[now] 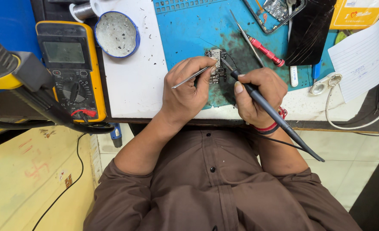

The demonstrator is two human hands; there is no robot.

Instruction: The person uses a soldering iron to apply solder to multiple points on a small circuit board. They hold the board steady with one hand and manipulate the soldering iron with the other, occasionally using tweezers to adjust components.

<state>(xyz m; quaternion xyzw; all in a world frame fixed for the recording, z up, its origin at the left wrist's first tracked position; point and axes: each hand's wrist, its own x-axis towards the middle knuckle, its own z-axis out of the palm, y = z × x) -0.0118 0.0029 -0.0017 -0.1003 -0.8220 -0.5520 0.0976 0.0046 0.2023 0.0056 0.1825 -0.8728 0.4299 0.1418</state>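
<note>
- The left hand (185, 92) is pinching thin tweezers (192, 77), fingers clamped together on them.
- The right hand (258, 96) is gripping a soldering iron (275, 117), fingers wrapped tight.
- Both tips are meeting on a small circuit board (216, 66) lying on the blue mat (185, 30); soldering seems underway, calling for steady, fine placement.
- A yellow meter (71, 68) is resting far left.

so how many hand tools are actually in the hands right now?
2. Tweezers in the left hand, soldering iron in the right hand; both tips meet at the small board.
</note>
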